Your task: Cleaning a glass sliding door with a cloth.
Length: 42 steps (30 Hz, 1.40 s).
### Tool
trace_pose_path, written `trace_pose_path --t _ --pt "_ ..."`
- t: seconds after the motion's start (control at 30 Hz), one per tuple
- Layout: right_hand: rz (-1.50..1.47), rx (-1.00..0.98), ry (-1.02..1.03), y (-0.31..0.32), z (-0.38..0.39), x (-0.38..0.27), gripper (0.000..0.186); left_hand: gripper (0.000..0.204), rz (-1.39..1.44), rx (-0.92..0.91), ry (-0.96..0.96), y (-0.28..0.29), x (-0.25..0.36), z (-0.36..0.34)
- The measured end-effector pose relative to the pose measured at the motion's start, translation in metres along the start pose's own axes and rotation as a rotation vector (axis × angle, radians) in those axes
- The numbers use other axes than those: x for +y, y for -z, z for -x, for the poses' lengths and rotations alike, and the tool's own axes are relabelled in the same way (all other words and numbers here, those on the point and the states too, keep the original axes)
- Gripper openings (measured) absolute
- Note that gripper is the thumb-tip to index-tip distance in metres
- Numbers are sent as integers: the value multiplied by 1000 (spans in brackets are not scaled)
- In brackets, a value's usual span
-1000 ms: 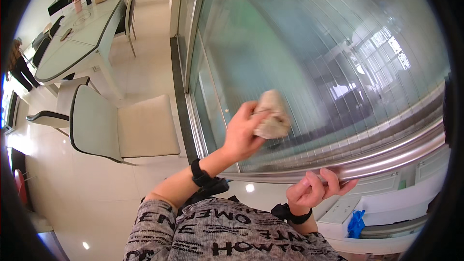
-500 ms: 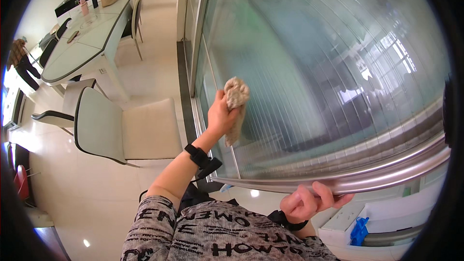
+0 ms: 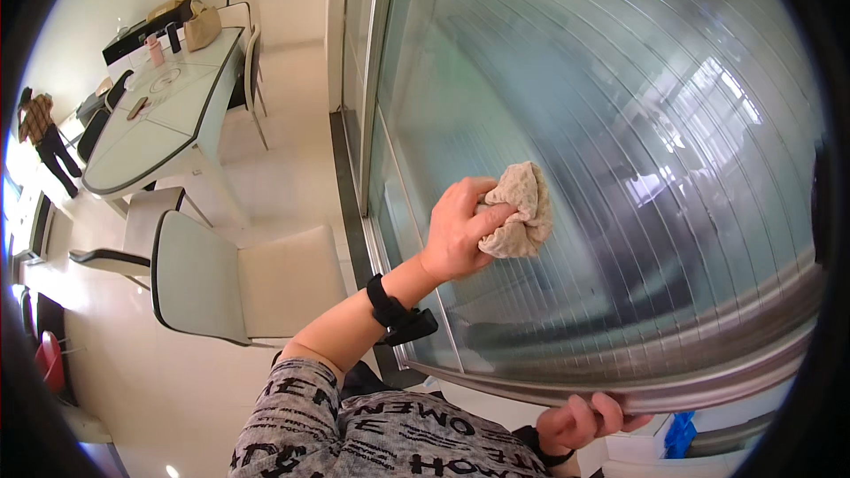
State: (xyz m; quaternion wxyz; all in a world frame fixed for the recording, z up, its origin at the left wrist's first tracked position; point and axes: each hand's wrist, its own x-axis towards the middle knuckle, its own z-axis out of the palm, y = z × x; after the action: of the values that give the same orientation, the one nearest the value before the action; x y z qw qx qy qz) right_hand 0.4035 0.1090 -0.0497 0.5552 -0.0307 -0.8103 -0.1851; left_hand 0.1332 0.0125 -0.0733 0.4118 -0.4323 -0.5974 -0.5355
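My left hand (image 3: pixel 462 228) grips a bunched beige cleaning cloth (image 3: pixel 522 212) against the ribbed glass panel (image 3: pixel 567 133) of a metal-framed door. Black straps with a small device circle the left wrist. At the lower right, my right hand (image 3: pixel 580 423) has its fingers curled against the door's metal edge (image 3: pixel 691 394), steadying on the side nearest me. Part of that hand is hidden by the frame and my sleeve.
A white chair (image 3: pixel 288 279) stands close on my left. Beyond it is a glass-topped table (image 3: pixel 146 137) with a pink bottle (image 3: pixel 155 51) and a tan bag (image 3: pixel 203 28). Another person (image 3: pixel 46 137) stands at the far left. A blue bag (image 3: pixel 679 435) lies behind the door edge.
My left hand and the cloth have moved right and a little nearer across the glass. My right hand stays at the metal edge, appearing lower as the view shifts.
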Motion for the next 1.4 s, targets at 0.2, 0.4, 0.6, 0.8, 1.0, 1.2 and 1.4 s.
trace_pose_path --t 0.2,0.4,0.6,0.8,1.0,1.2,1.4 --pt "176 -57 17 1 -7 -2 9 38 -14 -62 -103 10 -76 -29" --pt "420 -117 -102 -3 -10 -21 16 47 -42 -74 22 18 -170 -60" --pt "405 60 -392 -32 -20 -34 33 51 -186 -24 243 24 -278 -82" --pt "570 115 -361 -43 -37 -45 33 48 -259 -75 396 21 -370 -103" --pt "668 65 -290 -49 -33 -27 30 46 -466 -98 426 17 -441 -92" --pt "633 101 -305 -62 -47 -24 32 60 -452 -206 594 -1 -481 -60" --pt "586 104 -297 -68 -56 -15 32 56 -299 -178 879 -2 -507 -23"
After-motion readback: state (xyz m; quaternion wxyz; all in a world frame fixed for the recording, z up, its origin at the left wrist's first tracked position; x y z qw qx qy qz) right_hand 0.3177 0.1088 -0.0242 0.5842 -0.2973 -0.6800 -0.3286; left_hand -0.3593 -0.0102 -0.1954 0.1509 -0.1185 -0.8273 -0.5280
